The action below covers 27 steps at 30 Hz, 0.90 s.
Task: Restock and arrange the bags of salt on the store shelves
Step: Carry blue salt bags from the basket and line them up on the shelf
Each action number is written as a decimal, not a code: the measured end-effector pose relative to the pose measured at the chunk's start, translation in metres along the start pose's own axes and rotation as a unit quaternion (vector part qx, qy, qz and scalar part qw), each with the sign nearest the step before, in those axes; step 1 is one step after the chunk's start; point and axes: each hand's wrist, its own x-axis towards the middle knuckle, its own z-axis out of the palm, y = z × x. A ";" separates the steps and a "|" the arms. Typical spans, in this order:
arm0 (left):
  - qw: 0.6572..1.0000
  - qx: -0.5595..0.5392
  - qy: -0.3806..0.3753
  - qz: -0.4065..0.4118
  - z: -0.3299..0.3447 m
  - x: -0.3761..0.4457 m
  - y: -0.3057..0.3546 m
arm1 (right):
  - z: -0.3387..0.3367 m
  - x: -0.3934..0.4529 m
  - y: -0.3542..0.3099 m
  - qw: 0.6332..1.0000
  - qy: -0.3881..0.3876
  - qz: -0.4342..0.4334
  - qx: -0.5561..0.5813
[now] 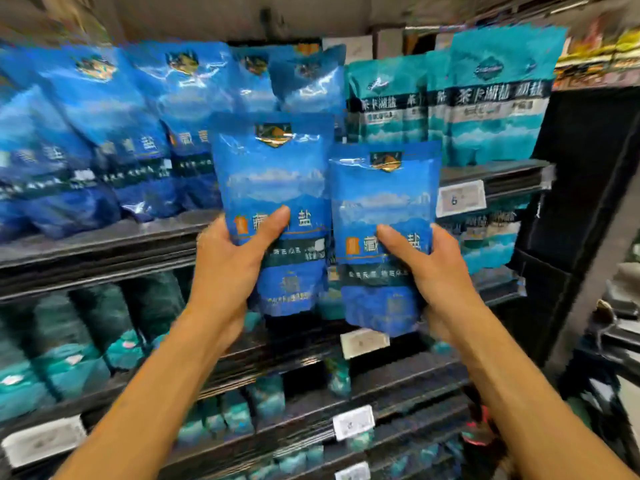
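I hold two blue salt bags upright in front of the shelves. My left hand [235,258] grips the lower left side of the left blue bag [273,181], thumb across its front. My right hand [433,268] grips the lower right side of the right blue bag [381,209], which hangs slightly lower. The two bags are side by side, edges nearly touching. Behind them the upper shelf [104,244] carries a row of matching blue salt bags [114,133], leaning, with an opening right behind the bags I hold.
Teal salt bags [495,98] stand on the upper shelf to the right. White price tags [460,197] hang on the shelf edges. Lower shelves hold dark green and teal packs [69,344]. A dark shelf end panel [588,188] is at the right.
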 end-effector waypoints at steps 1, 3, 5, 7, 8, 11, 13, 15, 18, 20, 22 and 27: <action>1.000 0.003 0.000 0.025 -0.001 0.016 0.010 | 0.007 0.019 -0.007 1.000 -0.005 -0.015 0.003; 0.998 0.013 0.006 0.062 0.001 0.050 0.028 | 0.019 0.058 -0.024 0.999 -0.011 -0.050 0.008; 0.996 0.021 0.017 0.083 0.006 0.086 0.039 | 0.029 0.097 -0.042 0.996 -0.017 -0.082 0.020; 0.995 0.028 0.034 0.090 0.013 0.118 0.044 | 0.035 0.134 -0.055 0.993 -0.027 -0.107 0.034; 0.995 0.032 0.043 0.087 0.018 0.131 0.043 | 0.037 0.151 -0.058 0.992 -0.036 -0.116 0.033; 0.994 0.048 0.070 0.072 0.032 0.151 0.027 | 0.034 0.188 -0.045 0.990 -0.083 -0.109 0.017; 0.990 0.094 0.068 0.079 0.034 0.153 0.010 | 0.026 0.198 -0.027 0.988 -0.121 -0.089 -0.020; 0.982 0.167 0.046 0.074 0.029 0.150 -0.001 | 0.013 0.202 -0.015 0.979 -0.165 -0.082 -0.091; 0.927 0.360 0.030 0.101 0.018 0.143 0.001 | -0.005 0.203 -0.015 0.955 -0.212 -0.093 -0.187; 0.875 0.468 0.042 0.119 0.015 0.136 0.005 | -0.011 0.202 -0.018 0.944 -0.212 -0.111 -0.226; 0.841 0.526 0.051 0.111 0.015 0.129 0.011 | -0.011 0.202 -0.018 0.945 -0.201 -0.117 -0.232; 0.721 0.677 0.082 0.123 0.011 0.123 0.020 | 0.000 0.207 -0.016 0.951 -0.209 -0.071 -0.218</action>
